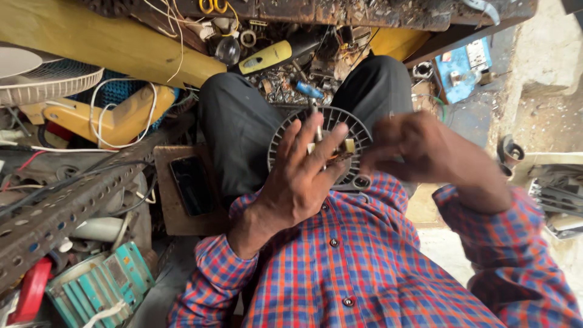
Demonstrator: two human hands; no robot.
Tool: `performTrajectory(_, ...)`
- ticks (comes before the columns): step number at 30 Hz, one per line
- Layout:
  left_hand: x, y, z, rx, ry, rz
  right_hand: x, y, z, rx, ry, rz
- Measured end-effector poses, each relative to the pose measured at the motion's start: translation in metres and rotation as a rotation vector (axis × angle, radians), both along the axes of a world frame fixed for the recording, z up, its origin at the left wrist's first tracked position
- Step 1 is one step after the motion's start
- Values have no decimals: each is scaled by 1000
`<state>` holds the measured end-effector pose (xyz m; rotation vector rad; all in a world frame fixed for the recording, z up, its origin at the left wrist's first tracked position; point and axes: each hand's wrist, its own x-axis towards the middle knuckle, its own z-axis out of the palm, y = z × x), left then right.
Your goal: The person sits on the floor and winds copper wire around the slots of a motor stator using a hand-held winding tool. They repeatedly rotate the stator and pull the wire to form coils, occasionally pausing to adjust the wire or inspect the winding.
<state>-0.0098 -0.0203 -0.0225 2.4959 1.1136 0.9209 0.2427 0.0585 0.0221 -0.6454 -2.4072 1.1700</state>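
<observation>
From the head camera, a round grey ribbed motor housing (331, 130) rests on the person's lap between dark trouser knees. The left hand (297, 176), fingers spread, presses against its face; the right hand (419, 149) (blurred) curls at its right rim, grip unclear. Clutter crowds the left: a perforated angle bar (61, 209), a phone (191, 185).
</observation>
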Motion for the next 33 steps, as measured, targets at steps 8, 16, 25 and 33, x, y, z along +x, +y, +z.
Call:
performTrajectory(8, 8, 26, -2, -356, -728, 206, -24, 33, -89, 39, 42, -637)
performTrajectory(16, -23, 90, 28, -736, -409, -64, -36, -50, -23, 351, -224, -47)
performTrajectory(25, 0, 24, -10, -245, -739, 47, -22, 16, -91, -32, 175, -458)
performTrajectory(33, -19, 98, 6, -653, -344, -162, -49, -26, -19, 427, -119, -66)
